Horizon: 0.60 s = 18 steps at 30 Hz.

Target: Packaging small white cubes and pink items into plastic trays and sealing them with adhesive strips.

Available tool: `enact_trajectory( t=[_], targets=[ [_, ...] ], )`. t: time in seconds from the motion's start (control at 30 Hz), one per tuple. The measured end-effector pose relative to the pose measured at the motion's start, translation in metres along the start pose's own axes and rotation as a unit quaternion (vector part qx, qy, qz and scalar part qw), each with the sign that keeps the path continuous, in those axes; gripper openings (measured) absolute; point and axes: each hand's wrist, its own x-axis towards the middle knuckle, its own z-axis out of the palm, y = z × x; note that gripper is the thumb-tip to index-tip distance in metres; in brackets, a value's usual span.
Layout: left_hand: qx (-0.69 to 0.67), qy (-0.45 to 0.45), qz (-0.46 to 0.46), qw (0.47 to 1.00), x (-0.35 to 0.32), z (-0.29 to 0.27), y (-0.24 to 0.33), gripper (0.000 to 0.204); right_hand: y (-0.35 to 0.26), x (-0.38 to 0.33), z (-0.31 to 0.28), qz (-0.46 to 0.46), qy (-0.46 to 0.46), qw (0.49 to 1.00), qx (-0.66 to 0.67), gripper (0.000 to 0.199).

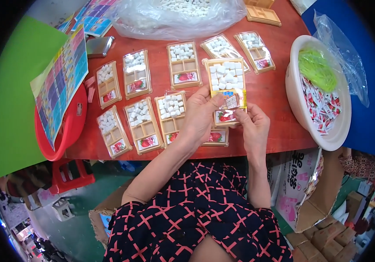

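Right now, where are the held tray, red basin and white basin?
Held tray (208, 73), head view: left rim.
Red basin (70, 127), head view: right wall.
White basin (293, 85), head view: left wall.

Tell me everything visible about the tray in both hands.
The tray is a shallow tan rectangle, apparently plastic. White blocky pieces fill its far end, a colourful label crosses the middle, and a strawberry-printed packet lies at the near end. Held over the red table, its long sides run away from the person. The left hand grips its left side; the right hand its lower right edge.
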Motion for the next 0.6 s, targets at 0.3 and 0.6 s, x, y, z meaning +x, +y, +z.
enact_trajectory(
  t=[0.3, 0.6],
  targets=[
    [-0.019, -0.024, -0.038, 0.999, 0.007, -0.015, 0.002, 0.039, -0.002, 0.003, 0.019, -0.016, -0.005, 0.999, -0.035, 0.018],
    [0.076, 0.043, 0.051, 0.995, -0.013, -0.026, 0.049, 0.037, -0.026, 0.211, -0.08, -0.338, 0.118, 0.877, -0.322, 0.033]
  ],
)
